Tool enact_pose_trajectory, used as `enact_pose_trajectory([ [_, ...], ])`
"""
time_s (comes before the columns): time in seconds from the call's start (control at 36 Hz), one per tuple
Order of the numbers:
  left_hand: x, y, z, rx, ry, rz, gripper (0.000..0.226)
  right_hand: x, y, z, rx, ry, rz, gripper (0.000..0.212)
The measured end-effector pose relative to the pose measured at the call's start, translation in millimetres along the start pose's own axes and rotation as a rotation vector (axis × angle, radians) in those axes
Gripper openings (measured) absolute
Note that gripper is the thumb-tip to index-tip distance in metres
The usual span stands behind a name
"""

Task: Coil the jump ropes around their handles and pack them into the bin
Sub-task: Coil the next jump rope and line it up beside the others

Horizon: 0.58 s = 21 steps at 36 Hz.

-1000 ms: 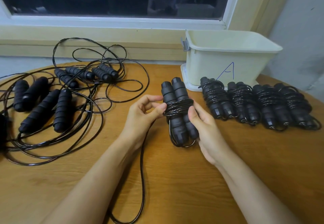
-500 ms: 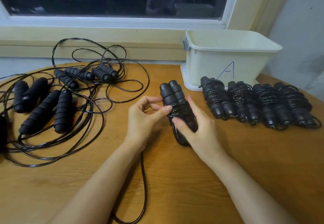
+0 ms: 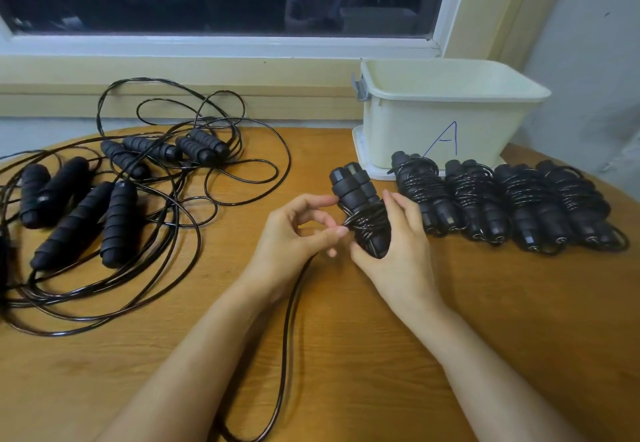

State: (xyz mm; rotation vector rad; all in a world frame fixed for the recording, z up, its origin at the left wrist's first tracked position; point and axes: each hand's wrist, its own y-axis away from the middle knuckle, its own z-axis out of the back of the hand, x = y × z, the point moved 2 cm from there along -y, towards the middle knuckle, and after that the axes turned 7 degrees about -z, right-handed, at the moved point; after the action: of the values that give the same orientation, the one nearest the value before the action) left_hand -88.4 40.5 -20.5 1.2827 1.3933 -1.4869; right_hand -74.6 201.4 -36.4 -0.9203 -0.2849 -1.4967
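Black handles [image 3: 353, 192], cord [image 3: 369, 221] part-wound, lie gripped in the right hand [image 3: 398, 258]; the left hand [image 3: 291, 233] pinches the cord just beside them. Coiling step, seemingly; next, wrap the trailing slack tight. Bin [image 3: 415, 136] stands beyond the grip, rightward.

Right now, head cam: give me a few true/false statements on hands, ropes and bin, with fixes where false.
1. Four coiled ropes lie in a row in front of the bin. True.
2. The right hand is empty. False: it grips the handle pair, partly wrapped in cord.
3. The left hand pinches the cord beside the wrap. True.
4. The loose ropes lie right of the bin. False: they are spread on the table's left side.
5. The bin is marked B. False: it bears a blue A.
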Motion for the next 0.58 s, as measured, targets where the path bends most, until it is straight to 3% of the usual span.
enact_pose_trajectory([
  [0.19,-5,-2,13,0.041,-0.152,0.015,0.032,2,2,-3,0.006,-0.206,0.059,0.071],
  [0.31,-10,-3,16,0.099,-0.331,-0.096,0.01,6,2,0,0.034,-0.304,0.041,0.068],
  [0.44,-10,-4,20,0.062,-0.532,-0.24,0.014,7,3,3,0.121,-0.496,-0.024,0.067],
  [0.53,-6,-5,21,-0.003,-0.526,-0.238,0.003,9,3,5,0.181,-0.587,-0.036,0.062],
  [0.58,-4,-5,21,-0.045,-0.453,-0.193,0.017,11,4,6,0.225,-0.651,-0.029,0.06],
])
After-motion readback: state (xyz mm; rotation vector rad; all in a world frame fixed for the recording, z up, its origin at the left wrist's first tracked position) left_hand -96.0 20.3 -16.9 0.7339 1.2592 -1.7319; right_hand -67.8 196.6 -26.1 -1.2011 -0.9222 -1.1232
